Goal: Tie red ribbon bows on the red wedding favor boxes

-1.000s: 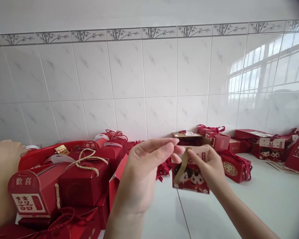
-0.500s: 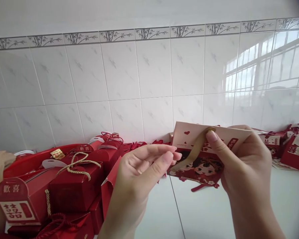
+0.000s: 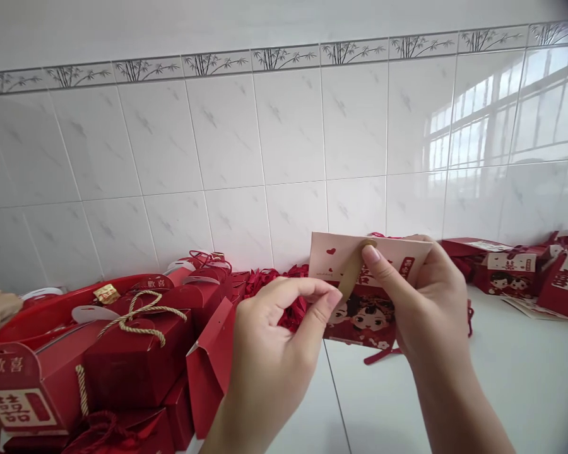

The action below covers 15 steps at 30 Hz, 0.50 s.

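The right hand (image 3: 426,302) grips a flattened cartoon gift box (image 3: 365,296) above the white counter (image 3: 502,378), long axis level, with the forefinger pressing its tan strip (image 3: 351,277). The left hand (image 3: 274,340) pinches the strip's lower end. Red boxes (image 3: 137,359) crowd the counter's left edge.

Flat pink-and-red cartoon-couple box (image 3: 366,296) upright, gold ribbon (image 3: 353,277) across.

A red cardboard gift box with a rounded top flap (image 3: 21,394), at the lower left, carries "歡喜" on the flap and a large red "囍" on its white panel. A second red flap (image 3: 154,283) farther back also reads "歡喜".
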Each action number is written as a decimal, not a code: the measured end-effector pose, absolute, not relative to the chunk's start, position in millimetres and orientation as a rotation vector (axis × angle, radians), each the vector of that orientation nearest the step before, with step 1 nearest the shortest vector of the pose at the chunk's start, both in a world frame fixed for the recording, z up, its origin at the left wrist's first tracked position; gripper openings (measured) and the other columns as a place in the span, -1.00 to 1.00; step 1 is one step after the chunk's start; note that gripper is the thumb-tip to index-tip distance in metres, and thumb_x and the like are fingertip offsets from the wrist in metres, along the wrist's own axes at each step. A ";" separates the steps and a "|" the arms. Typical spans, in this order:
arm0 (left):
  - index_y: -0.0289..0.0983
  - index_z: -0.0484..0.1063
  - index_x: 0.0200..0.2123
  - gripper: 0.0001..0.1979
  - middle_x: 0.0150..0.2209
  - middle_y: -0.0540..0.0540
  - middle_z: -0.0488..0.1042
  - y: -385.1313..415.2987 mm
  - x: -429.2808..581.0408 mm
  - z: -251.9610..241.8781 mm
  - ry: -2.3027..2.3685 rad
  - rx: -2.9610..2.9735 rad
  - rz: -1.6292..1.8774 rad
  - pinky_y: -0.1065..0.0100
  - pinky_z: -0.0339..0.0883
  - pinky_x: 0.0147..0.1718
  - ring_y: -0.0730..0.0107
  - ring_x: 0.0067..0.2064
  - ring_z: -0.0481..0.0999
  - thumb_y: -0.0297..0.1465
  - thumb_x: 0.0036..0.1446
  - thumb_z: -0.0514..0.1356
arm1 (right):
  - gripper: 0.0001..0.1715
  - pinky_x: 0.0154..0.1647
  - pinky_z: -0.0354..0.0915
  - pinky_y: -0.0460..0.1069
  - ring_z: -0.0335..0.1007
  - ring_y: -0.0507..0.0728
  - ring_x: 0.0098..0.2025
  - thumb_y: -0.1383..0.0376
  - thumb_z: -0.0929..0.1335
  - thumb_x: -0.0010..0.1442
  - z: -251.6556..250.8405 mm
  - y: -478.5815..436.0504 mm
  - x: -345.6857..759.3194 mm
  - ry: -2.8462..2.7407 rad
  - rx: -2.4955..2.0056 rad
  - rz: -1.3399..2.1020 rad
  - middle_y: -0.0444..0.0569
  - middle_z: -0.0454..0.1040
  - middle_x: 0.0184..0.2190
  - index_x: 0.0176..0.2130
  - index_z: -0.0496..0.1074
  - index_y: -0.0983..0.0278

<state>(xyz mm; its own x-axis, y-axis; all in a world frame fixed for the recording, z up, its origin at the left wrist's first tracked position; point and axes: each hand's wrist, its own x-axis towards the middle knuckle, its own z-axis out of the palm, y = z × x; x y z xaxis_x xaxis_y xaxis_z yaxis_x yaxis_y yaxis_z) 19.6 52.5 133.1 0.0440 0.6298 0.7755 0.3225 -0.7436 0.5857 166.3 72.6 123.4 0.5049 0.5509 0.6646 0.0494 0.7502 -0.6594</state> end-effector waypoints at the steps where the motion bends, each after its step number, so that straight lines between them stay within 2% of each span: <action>1: -0.17 0.54 -0.39 -0.94 -0.44 0.07 0.55 54.5 20.2 131.9 0.985 2.125 1.781 0.50 0.41 -0.38 0.48 -0.39 0.50 -0.40 0.11 0.24 | -0.67 -0.64 0.25 -0.09 0.36 0.06 -0.48 0.13 0.50 -0.02 122.9 73.6 166.6 -1.012 -0.671 0.338 -0.09 0.43 -0.46 -0.34 0.39 0.24; 5: -0.19 0.50 -0.31 -0.93 -0.32 0.00 0.52 63.3 22.8 127.8 1.068 2.328 1.735 0.39 0.41 -0.28 0.38 -0.25 0.50 -0.36 0.11 0.24 | -0.66 -0.63 0.27 -0.08 0.37 0.07 -0.48 0.12 0.50 -0.02 120.7 78.3 168.0 -0.999 -0.641 0.375 -0.07 0.44 -0.43 -0.33 0.38 0.23; 9: -0.22 0.46 -0.38 -0.94 -0.31 -0.06 0.44 70.6 24.6 124.4 1.306 2.460 1.633 0.27 0.38 -0.31 0.27 -0.24 0.46 -0.36 0.10 0.23 | -0.65 -0.61 0.31 -0.06 0.36 0.07 -0.48 0.13 0.51 -0.02 118.2 85.1 171.2 -0.987 -0.637 0.377 -0.08 0.43 -0.43 -0.34 0.37 0.23; 11: -0.23 0.42 -0.42 -0.90 -0.33 -0.06 0.43 72.6 21.8 125.1 1.341 2.480 1.631 0.28 0.36 -0.34 0.30 -0.28 0.45 -0.38 0.15 0.17 | -0.66 -0.60 0.32 -0.06 0.35 0.06 -0.49 0.13 0.51 -0.02 116.9 88.5 173.3 -0.989 -0.648 0.365 -0.09 0.41 -0.46 -0.35 0.37 0.24; 15: -0.21 0.38 -0.37 -0.91 -0.36 0.01 0.48 69.4 7.3 132.6 1.268 2.350 1.659 0.36 0.36 -0.38 0.39 -0.33 0.48 -0.36 0.19 0.14 | -0.70 -0.63 0.30 -0.08 0.32 0.03 -0.54 0.15 0.49 0.01 115.4 91.8 177.5 -1.060 -0.671 0.331 -0.12 0.38 -0.53 -0.38 0.36 0.24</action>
<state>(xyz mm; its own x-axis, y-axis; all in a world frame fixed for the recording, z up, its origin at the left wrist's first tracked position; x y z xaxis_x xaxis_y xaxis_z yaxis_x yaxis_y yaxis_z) 7.3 69.4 132.6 0.1177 0.6021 0.7897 0.6043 -0.6745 0.4242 177.5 91.8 115.4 0.4650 0.5539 0.6906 0.0628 0.7574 -0.6499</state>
